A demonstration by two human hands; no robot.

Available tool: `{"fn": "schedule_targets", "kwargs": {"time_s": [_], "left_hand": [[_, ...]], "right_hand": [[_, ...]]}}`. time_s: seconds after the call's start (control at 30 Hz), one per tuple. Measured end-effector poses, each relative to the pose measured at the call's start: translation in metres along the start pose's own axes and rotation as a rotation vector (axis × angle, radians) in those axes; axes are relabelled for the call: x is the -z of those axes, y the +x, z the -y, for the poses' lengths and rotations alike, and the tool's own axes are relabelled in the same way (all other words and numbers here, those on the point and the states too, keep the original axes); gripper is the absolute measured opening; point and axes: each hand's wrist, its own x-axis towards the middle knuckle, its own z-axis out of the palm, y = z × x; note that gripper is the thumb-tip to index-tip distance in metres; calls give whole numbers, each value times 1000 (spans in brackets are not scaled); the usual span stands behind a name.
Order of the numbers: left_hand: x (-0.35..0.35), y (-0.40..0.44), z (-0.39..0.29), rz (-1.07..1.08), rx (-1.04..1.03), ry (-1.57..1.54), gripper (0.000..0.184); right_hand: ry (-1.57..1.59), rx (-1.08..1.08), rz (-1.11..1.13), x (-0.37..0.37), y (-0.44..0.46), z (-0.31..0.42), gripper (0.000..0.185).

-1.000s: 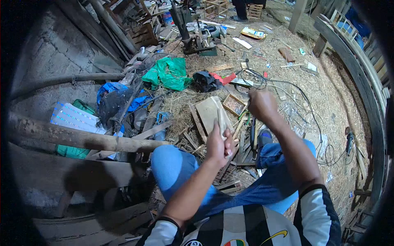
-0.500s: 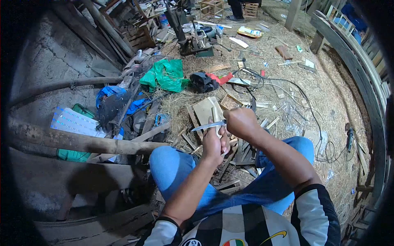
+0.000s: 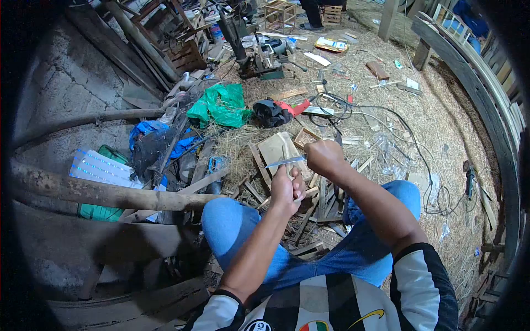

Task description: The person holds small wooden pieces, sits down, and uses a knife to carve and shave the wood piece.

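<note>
My right hand [image 3: 324, 158] is closed round the handle of a knife, which its fingers hide. The knife's bright blade [image 3: 282, 163] points left and lies across a thin, pale wooden stick [image 3: 284, 152]. My left hand [image 3: 288, 189] is wrapped round the lower part of that stick, just below the blade. Beyond both hands, a flat light-coloured board [image 3: 273, 146] lies on the ground, with a small wooden box frame [image 3: 307, 135] beside it.
Wood scraps [image 3: 320, 204] lie between my knees. A green plastic bag [image 3: 220, 105], a black bag [image 3: 270, 113] and black cable [image 3: 389, 116] lie ahead. A wooden pole [image 3: 110, 187] runs along the left. At the back stands a dark metal machine [image 3: 259, 63]; a beam [image 3: 475, 94] borders the right.
The knife blade has shifted a little away from my left hand, toward the stick's far end. My right hand moved with it, while my left hand still grips the stick.
</note>
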Motion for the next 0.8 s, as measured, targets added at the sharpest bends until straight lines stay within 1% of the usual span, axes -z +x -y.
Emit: {"fn": "schedule_targets", "kwargs": {"time_s": [0.1,0.17,0.23,0.3,0.43,0.5,0.57,0.6,0.63,0.7,0.73,0.77,0.8], "left_hand": [[1,2,2,-12,-1,-13,37],[1,2,6,-22,-2,36,37],[-4,-1,11,-55,5,105,39],[-7,-3,10,-5,-14,110,40],[-7,4,9,-13,7,108,44],[-7,4,11,-15,14,24,47],[-13,-26,32,75,90,143,50],[-17,-34,35,138,65,190,51],[-9,-29,29,133,64,185,51],[0,-3,12,0,23,0,51],[-2,-1,3,32,-7,-13,50],[-4,1,-4,60,-71,41,48],[-5,2,-7,71,-85,33,48]], "right_hand": [[-2,-22,5,-1,-2,0,17],[14,60,2,2,-7,3,17],[15,90,24,6,-9,10,16],[33,85,-6,4,-9,10,17],[47,31,25,0,-5,3,19],[-3,-45,21,-13,3,-9,19],[47,-266,-183,-20,20,-92,18],[42,-296,-161,-1,24,-94,17],[24,-317,-126,18,22,-92,16],[51,-254,-153,19,21,-66,15],[98,-221,-134,27,6,-40,15],[91,-185,-53,28,-1,-22,16],[101,-130,-35,37,-8,-5,17]]}}
